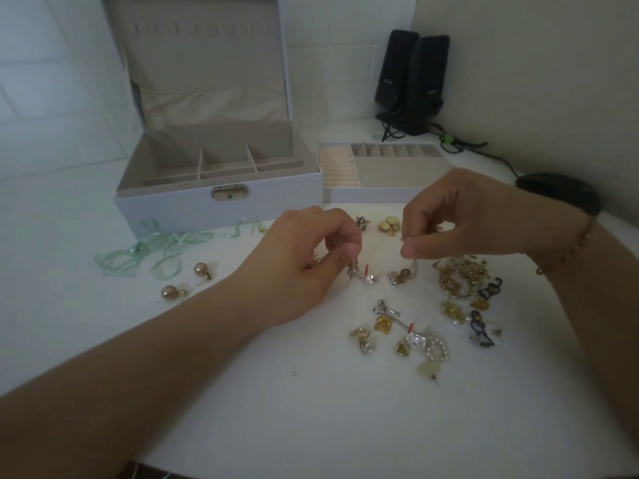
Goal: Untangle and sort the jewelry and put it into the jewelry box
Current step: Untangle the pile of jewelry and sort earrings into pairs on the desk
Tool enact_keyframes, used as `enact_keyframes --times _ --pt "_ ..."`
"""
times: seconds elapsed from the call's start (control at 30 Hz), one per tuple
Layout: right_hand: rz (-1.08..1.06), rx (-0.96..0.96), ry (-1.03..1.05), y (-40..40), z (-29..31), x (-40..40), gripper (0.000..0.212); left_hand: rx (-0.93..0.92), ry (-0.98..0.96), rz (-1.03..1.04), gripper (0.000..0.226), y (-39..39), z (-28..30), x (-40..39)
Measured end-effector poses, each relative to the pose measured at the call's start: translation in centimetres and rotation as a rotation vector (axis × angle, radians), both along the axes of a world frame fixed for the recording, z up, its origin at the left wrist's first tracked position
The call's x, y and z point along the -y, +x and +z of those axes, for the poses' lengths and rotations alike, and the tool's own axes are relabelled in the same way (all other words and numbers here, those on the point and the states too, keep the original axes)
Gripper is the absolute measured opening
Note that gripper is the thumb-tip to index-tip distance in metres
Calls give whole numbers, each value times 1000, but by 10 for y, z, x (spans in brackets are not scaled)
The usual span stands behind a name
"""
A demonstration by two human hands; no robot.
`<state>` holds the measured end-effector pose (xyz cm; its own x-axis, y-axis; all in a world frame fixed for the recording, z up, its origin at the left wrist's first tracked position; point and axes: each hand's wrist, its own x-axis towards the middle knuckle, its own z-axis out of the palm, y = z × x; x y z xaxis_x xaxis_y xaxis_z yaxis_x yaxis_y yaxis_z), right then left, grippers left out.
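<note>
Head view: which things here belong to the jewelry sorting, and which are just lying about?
Job:
- left hand and right hand, each pinching a small silver earring
- heap of gold earrings
- two round bronze pearl studs
- open grey jewelry box
- grey divider tray

Lying about:
- two black speakers
- pale green ribbon

A white table [311,409] fills the view under dim, bluish light. White block walls [52,81] meet in a corner at 12 o'clock. At 1 o'clock two black speakers [411,81] stand upright, touching, their cables [463,146] trailing toward 3 o'clock.
</note>
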<state>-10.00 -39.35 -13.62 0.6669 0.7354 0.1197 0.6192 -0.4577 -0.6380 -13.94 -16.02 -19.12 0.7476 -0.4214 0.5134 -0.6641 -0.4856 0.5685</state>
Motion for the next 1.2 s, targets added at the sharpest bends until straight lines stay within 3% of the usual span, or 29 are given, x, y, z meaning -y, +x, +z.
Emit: enact_keyframes --times 0.37,0.57,0.87,1.1,1.2 --pt "-19 41 -244 -1 -2 0 12 55 2 10 18 -1 -3 3" --pt "-43 13 -408 0 -5 -5 19 150 168 30 22 -1 -5 5" --pt "-51 54 -514 -1 -10 -9 6 247 346 32 19 -2 -6 8" --pt "48 5 -237 0 4 7 14 153 241 -34 18 -3 -4 7" --pt "101 -154 13 1 7 17 7 69 190 -144 10 -4 0 5"
